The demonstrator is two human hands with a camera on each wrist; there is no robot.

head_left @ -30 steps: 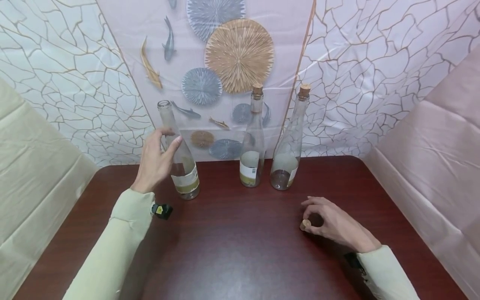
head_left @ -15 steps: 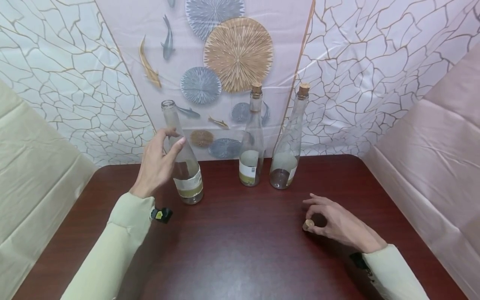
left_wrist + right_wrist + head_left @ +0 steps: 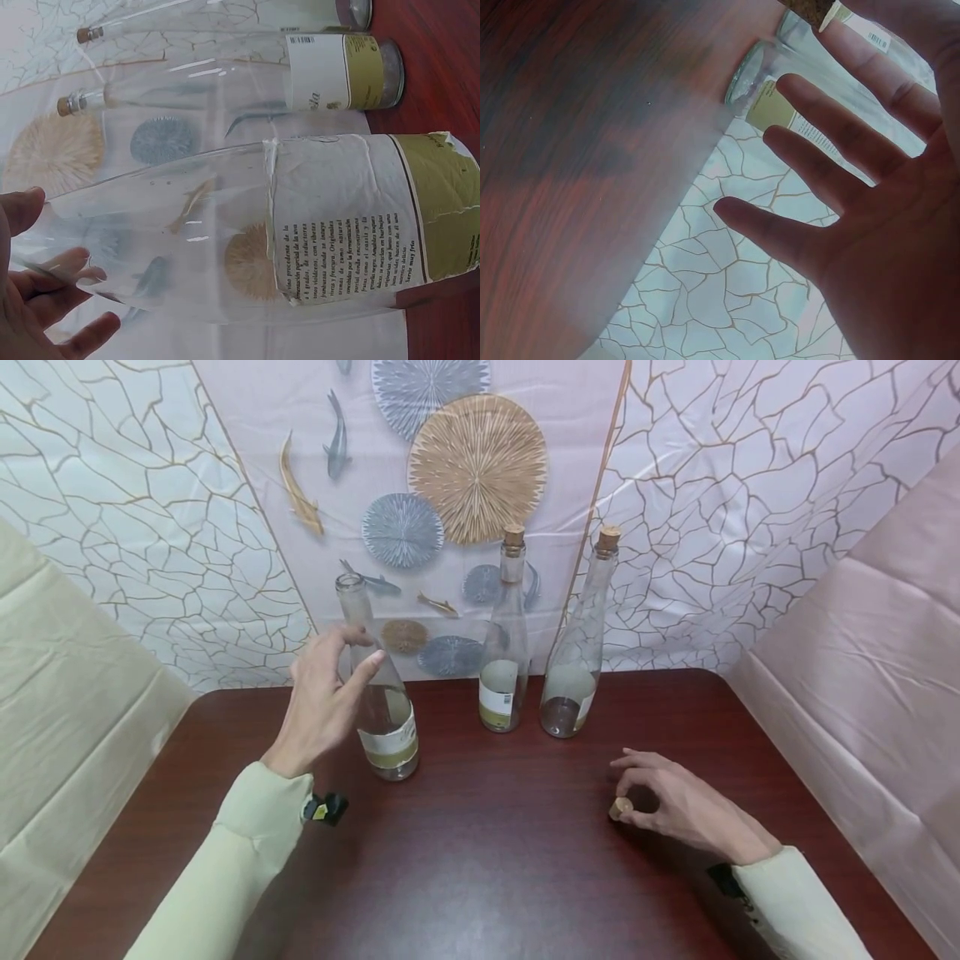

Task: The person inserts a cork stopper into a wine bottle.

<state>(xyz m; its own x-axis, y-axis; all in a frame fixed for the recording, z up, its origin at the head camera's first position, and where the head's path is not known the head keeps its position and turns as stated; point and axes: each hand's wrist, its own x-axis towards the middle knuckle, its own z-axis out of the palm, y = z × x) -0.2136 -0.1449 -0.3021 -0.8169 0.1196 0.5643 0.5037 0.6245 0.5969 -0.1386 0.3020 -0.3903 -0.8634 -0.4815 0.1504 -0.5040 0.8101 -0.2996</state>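
My left hand (image 3: pixel 321 697) grips an uncorked clear glass bottle (image 3: pixel 387 703) around its neck, thumb on the near side and fingers behind. The bottle leans with its mouth to the left, and its torn white and olive label (image 3: pixel 345 217) fills the left wrist view. Low at the right, my right hand (image 3: pixel 686 810) pinches a small cork (image 3: pixel 620 809) between thumb and index finger, close over the table. In the right wrist view that cork (image 3: pixel 810 10) shows at the top edge, while the other fingers (image 3: pixel 832 131) spread out straight.
Two corked bottles stand at the back of the dark red table (image 3: pixel 480 860): a middle bottle (image 3: pixel 501 693) and a right bottle (image 3: pixel 573 685). Patterned cloth (image 3: pixel 675 527) hangs right behind the table's back edge, with plain beige cloth (image 3: pixel 855 693) along the sides.
My left hand has brought the uncorked bottle to the right and nearer to me. The right hand, with the cork, has shifted slightly to the right. Both corked bottles have stayed put.
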